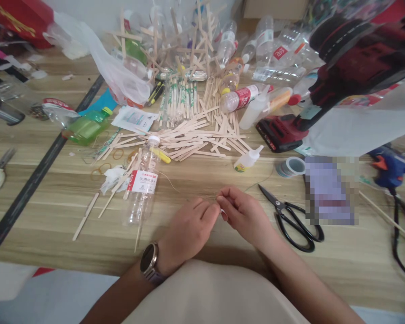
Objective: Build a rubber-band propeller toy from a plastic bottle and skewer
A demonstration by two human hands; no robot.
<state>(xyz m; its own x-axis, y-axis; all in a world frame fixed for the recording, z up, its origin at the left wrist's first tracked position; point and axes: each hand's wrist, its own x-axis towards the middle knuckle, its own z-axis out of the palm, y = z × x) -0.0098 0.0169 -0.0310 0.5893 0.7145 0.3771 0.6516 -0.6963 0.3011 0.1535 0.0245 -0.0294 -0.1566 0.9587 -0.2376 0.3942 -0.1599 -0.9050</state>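
Over the surface (202,173), left hand (188,227) and right hand (245,213) pinched a thin strand (209,195), grips narrow, seemingly fine work needing steadiness.

We count two pairs of scissors: white scissors (2,166) at far left, black scissors (279,206) at lower right. We see one blue glue gun (390,168) at right.

lt: med, diffuse | soft shadow, nr edge of tbl (236,254) | glints: btls (140,202) | edge blur + stretch | pixelated patch (331,190) R
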